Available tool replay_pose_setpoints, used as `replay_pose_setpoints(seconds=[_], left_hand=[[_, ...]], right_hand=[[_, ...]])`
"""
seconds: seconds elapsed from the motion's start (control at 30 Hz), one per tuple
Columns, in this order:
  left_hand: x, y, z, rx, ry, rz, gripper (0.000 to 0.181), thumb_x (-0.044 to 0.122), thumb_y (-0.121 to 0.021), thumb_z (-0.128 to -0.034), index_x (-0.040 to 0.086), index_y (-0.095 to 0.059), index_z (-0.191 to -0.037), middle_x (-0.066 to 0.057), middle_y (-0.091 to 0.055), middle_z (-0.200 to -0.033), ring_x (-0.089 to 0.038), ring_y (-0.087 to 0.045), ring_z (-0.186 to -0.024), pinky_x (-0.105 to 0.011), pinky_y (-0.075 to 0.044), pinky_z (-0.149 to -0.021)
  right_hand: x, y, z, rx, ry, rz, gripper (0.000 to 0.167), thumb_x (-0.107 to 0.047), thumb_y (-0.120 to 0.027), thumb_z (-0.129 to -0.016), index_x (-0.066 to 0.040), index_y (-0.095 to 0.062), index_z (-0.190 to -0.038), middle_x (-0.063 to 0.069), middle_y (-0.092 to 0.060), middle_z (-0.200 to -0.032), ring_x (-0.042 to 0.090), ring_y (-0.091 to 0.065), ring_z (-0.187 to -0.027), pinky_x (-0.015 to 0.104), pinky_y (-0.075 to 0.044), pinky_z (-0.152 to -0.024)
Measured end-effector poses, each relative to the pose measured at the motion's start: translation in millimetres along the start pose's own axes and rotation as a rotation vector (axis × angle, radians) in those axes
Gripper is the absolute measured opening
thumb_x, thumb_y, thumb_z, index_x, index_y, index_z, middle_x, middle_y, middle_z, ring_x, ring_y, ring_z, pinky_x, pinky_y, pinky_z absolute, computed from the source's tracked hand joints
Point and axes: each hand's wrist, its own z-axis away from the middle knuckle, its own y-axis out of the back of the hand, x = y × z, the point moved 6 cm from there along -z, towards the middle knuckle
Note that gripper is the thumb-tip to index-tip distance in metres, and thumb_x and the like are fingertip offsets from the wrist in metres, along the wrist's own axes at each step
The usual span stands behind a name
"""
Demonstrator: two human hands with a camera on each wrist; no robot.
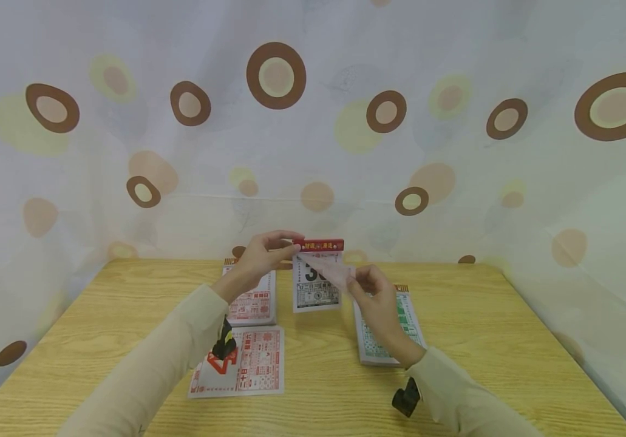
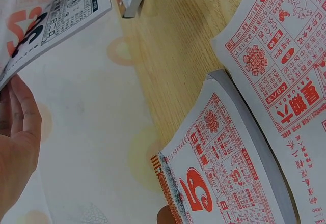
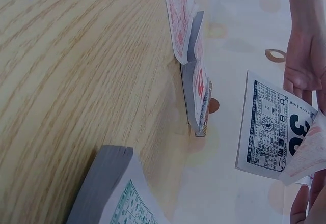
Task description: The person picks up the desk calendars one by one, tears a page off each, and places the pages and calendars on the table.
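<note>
A small tear-off calendar (image 1: 317, 297) with a red header strip (image 1: 320, 245) is held up above the far part of the table. Its front shows a black number, partly covered. My left hand (image 1: 260, 258) grips it at the upper left corner, thumb in front. From the right, my right hand (image 1: 375, 297) pinches the free end of a thin top page (image 1: 334, 271), which is folded up diagonally across the number. In the right wrist view the lifted page (image 3: 308, 155) shows faint red print, and the right fingertips (image 3: 300, 201) are partly cut off by the frame edge.
On the wooden table (image 1: 313, 394), a thick red-printed calendar pad (image 1: 252, 303) lies behind a red-printed sheet (image 1: 260, 361) at left. A green-printed pad (image 1: 375, 340) lies under my right forearm. A dotted curtain (image 1: 313, 152) hangs behind the table.
</note>
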Motion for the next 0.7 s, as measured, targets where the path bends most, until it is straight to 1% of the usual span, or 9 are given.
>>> replay_pose_setpoints(seconds=[0.1, 0.33, 0.43, 0.53, 0.7], left_hand=[[2.0, -0.4, 0.8, -0.001, 0.002, 0.002, 0.032, 0.018, -0.059, -0.0891, 0.009, -0.057, -0.120, -0.016, -0.056, -0.122, -0.027, -0.059, -0.107, -0.041, -0.050, -0.090], [2.3, -0.2, 1.4, 0.000, 0.007, -0.007, 0.032, 0.017, -0.059, -0.0890, 0.009, -0.057, -0.120, -0.017, -0.057, -0.120, -0.026, -0.060, -0.103, -0.048, -0.047, -0.092], [0.7, 0.0, 1.1, -0.001, 0.011, -0.010, 0.031, 0.017, -0.060, -0.0887, 0.009, -0.058, -0.119, -0.015, -0.057, -0.120, -0.024, -0.061, -0.100, -0.049, -0.047, -0.092], [-0.7, 0.3, 1.3, -0.008, 0.014, -0.012, 0.031, 0.018, -0.060, -0.0888, 0.009, -0.058, -0.119, -0.015, -0.057, -0.120, -0.023, -0.061, -0.099, -0.047, -0.048, -0.091], [-3.1, 6.1, 3.5, 0.007, 0.005, -0.034, 0.030, 0.019, -0.058, -0.0898, 0.013, -0.058, -0.120, -0.014, -0.058, -0.119, -0.024, -0.062, -0.100, -0.039, -0.052, -0.086]], right_hand=[[3.0, 0.5, -1.1, 0.005, -0.005, -0.010, 0.007, 0.004, -0.055, -0.086, 0.010, -0.055, -0.088, 0.021, -0.058, -0.086, 0.007, -0.052, -0.076, 0.017, -0.045, -0.075], [30.3, 1.1, -6.8, -0.009, -0.013, -0.052, 0.008, -0.003, -0.058, -0.088, 0.004, -0.057, -0.089, 0.015, -0.059, -0.087, 0.008, -0.053, -0.078, 0.017, -0.046, -0.076], [33.9, 1.5, -7.2, -0.014, -0.009, -0.055, 0.010, -0.007, -0.058, -0.088, 0.003, -0.057, -0.090, 0.013, -0.058, -0.088, 0.008, -0.054, -0.079, 0.018, -0.046, -0.077], [35.3, 2.4, -7.2, -0.016, -0.008, -0.057, 0.011, -0.007, -0.057, -0.089, 0.003, -0.057, -0.090, 0.012, -0.058, -0.088, 0.008, -0.054, -0.079, 0.018, -0.046, -0.077], [38.5, 6.5, -8.3, 0.002, -0.032, -0.066, 0.007, -0.002, -0.056, -0.088, 0.004, -0.055, -0.091, 0.006, -0.056, -0.086, 0.007, -0.055, -0.078, 0.017, -0.048, -0.074]])
